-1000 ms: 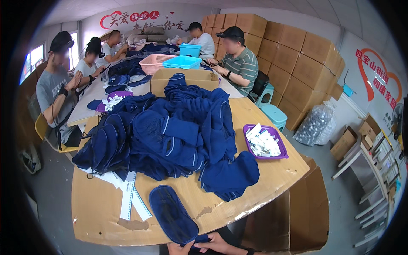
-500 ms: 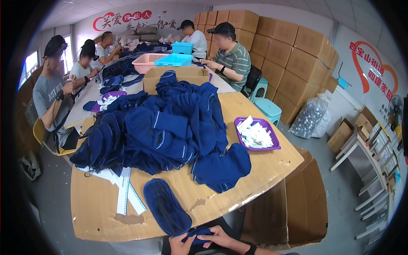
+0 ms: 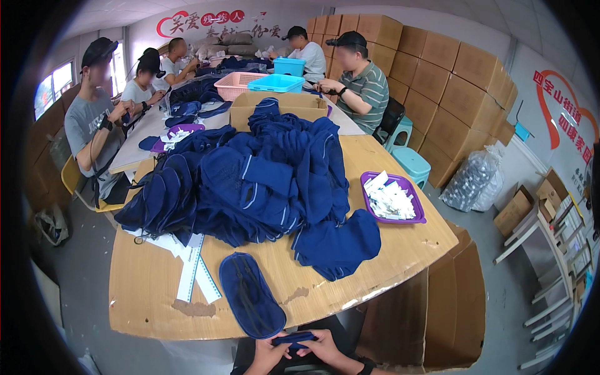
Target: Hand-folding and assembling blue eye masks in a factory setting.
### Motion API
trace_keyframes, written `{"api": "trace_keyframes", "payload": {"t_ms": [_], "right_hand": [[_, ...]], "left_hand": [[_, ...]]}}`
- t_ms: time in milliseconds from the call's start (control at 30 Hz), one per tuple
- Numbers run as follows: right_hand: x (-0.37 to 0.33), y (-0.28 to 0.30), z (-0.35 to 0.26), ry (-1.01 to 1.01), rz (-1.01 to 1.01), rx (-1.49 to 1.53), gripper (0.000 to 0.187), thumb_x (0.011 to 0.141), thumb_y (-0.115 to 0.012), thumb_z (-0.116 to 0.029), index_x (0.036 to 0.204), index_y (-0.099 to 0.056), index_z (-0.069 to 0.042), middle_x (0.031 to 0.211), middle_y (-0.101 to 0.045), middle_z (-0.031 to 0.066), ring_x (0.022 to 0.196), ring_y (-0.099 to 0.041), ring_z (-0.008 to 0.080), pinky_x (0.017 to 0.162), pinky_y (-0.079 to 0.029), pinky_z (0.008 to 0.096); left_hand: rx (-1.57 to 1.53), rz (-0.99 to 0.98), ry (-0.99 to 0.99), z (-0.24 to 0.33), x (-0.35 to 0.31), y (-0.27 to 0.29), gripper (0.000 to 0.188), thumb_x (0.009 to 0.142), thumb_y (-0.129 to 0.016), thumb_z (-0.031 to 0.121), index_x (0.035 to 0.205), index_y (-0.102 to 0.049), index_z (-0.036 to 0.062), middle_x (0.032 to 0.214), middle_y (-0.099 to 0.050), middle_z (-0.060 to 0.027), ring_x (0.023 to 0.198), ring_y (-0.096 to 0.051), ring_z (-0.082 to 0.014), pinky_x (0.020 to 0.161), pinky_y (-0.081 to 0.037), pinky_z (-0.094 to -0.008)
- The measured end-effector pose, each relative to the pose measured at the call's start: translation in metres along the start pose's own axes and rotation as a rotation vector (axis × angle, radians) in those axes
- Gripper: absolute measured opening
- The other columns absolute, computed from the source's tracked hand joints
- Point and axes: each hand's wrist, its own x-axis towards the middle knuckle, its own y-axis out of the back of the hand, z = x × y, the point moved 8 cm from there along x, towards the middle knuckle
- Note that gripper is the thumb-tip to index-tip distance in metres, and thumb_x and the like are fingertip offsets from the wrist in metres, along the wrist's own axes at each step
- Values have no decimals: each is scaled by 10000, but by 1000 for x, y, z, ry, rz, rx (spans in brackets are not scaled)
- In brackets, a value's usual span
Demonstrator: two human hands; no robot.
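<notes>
Just off the table's near edge, my left hand (image 3: 269,354) and my right hand (image 3: 324,347) hold a small folded dark blue cloth piece (image 3: 294,338) between them. The fingers of both are closed on its two ends, and its lower side is partly hidden by them. Close beyond my left hand lies an oval dark blue cloth piece (image 3: 252,297) with dark bands running along it. Farther back, a big heap of dark blue cloth pieces (image 3: 269,181) with pale edging covers the middle of the table, with a few more pieces (image 3: 340,247) at its right front.
White strips with blue markings (image 3: 189,272) lie left of the oval piece. At the right, a purple tray (image 3: 422,217) holds white slips. An open carton (image 3: 456,300) stands below the table's right edge. Several people sit along the far table, near blue (image 3: 275,83) and pink baskets (image 3: 232,85).
The cloth between my hands has turned from a rounded bundle to a flatter, narrow fold. The view has shifted, so the table appears farther right; the things on it look unmoved.
</notes>
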Motion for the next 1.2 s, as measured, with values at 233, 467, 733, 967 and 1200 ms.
{"api": "trace_keyframes", "payload": {"t_ms": [233,467,733,967,1200], "right_hand": [[-10,-12,-35,73,-27,-220,331,885,-698,-92,1177,-636,50,976,-702,110,775,-677,129,698,-556,251],[-25,-9,-57,186,56,-637,321,837,-772,-155,1084,-698,36,855,-720,71,770,-642,85,693,-521,226],[-17,19,-4,-145,-30,17,298,859,-723,-86,1107,-656,66,932,-704,126,759,-704,195,652,-589,279],[-3,-8,13,-283,-207,219,417,912,-649,-92,1309,-561,-2,1003,-693,99,709,-682,138,618,-567,229],[-8,-29,-26,88,-66,-253,379,952,-589,-66,1323,-541,-5,1166,-612,135,846,-671,148,727,-569,254]], "left_hand": [[-169,154,52,-12,7,7,193,819,-632,-87,1010,-603,-69,813,-645,-143,569,-621,-160,426,-549,-287],[-323,77,206,-37,5,4,231,822,-647,-34,1048,-628,-74,819,-667,-165,565,-643,-194,449,-570,-312],[20,-62,140,13,7,-16,247,806,-620,-100,1047,-662,-63,932,-685,-149,796,-684,-197,697,-604,-316],[143,-28,-301,83,-16,-14,143,827,-712,15,958,-695,-40,843,-692,-56,656,-587,-56,569,-483,-211],[-98,73,23,17,-7,10,200,875,-635,6,1059,-664,-66,824,-673,-92,617,-611,-114,521,-555,-235]]}}
